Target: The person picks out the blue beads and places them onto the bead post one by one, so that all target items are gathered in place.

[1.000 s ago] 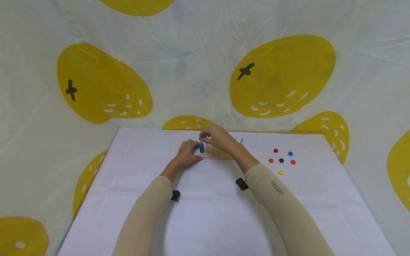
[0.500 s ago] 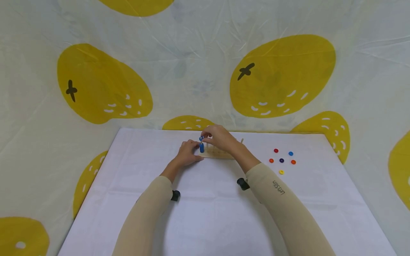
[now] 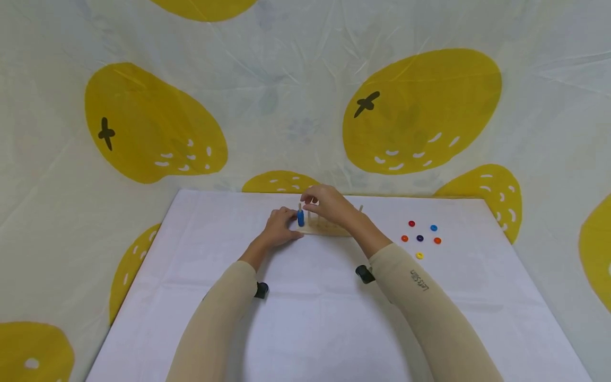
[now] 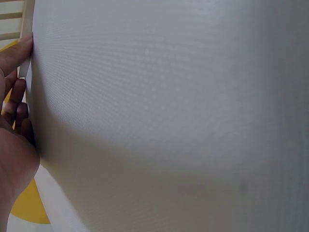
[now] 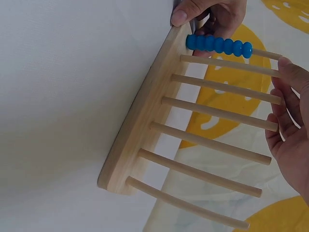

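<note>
A wooden peg stand [image 3: 329, 231] lies along the back of the table, with a row of upright pegs. Blue rings [image 5: 219, 45] are stacked on its leftmost peg, whose bare tip shows above them; the other pegs carry none. My left hand [image 3: 278, 227] grips the left end of the base, thumb in front and fingers behind; part of that grip also appears at the edge of the left wrist view. Beside the peg tops hovers my right hand [image 3: 330, 204], fingers loosely bent and nothing between them. In the right wrist view its thumb [image 5: 293, 75] overlaps the nearby peg tips.
Loose rings lie to the right: a red ring [image 3: 411, 224], a light blue ring [image 3: 433, 228], two orange ones, a dark purple ring [image 3: 420, 238] and a yellow ring [image 3: 419, 255]. Behind the white table [image 3: 305, 329] hangs a fruit-patterned cloth [image 3: 286, 106].
The blue ring that my right fingers held over the leftmost peg has dropped onto the stack. My right hand has let go and shifted slightly right. The left hand stays put.
</note>
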A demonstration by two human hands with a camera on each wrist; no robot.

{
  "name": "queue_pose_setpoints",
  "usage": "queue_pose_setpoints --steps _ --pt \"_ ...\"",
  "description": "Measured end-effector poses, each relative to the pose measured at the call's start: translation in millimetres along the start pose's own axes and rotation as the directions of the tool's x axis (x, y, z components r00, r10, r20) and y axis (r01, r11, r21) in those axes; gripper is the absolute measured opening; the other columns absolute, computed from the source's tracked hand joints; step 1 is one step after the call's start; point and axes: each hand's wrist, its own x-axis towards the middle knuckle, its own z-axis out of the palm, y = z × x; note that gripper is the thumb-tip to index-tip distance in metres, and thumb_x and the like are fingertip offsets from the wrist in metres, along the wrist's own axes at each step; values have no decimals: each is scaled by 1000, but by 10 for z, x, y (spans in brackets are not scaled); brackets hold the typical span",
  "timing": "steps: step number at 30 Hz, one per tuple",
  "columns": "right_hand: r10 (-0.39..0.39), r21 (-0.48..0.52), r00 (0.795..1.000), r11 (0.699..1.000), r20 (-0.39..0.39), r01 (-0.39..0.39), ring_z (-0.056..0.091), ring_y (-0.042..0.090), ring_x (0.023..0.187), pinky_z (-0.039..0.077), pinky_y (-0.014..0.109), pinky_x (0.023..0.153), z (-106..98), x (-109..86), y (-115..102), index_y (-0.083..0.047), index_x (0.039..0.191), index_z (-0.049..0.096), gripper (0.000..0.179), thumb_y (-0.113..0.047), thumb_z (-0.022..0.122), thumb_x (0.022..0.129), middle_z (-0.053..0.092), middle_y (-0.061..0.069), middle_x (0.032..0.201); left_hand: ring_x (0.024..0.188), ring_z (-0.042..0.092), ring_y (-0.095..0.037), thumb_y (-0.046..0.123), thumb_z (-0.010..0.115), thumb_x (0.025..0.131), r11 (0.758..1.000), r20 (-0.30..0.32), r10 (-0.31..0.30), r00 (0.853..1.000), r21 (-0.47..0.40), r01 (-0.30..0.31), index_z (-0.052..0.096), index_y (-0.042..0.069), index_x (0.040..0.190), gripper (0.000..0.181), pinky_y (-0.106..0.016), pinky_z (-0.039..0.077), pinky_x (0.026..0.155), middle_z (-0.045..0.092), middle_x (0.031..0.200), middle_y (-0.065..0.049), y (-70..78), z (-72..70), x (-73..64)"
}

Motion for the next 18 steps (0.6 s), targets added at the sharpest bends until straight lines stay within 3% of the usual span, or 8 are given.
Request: queue_pose_setpoints --steps 10,18 --pt "-41 9 998 999 -49 41 67 25 103 57 42 94 -105 -110 5 -4 120 72 26 -15 74 96 74 9 115 129 43 -30 31 85 86 1000 -6 -4 1000 -12 4 62 9 139 62 -47 38 114 58 133 -9 -6 -2 11" --pt "-38 15 991 999 -126 41 67 24 102 56 43 95 -179 -323 116 -7 119 72 25 -16 74 96 72 8 114 130 43 -30 31 85 85 1000 -12 -22 1000 -4 22 61 9 140 63 -46 38 115 58 134 -8 -3 28 15"
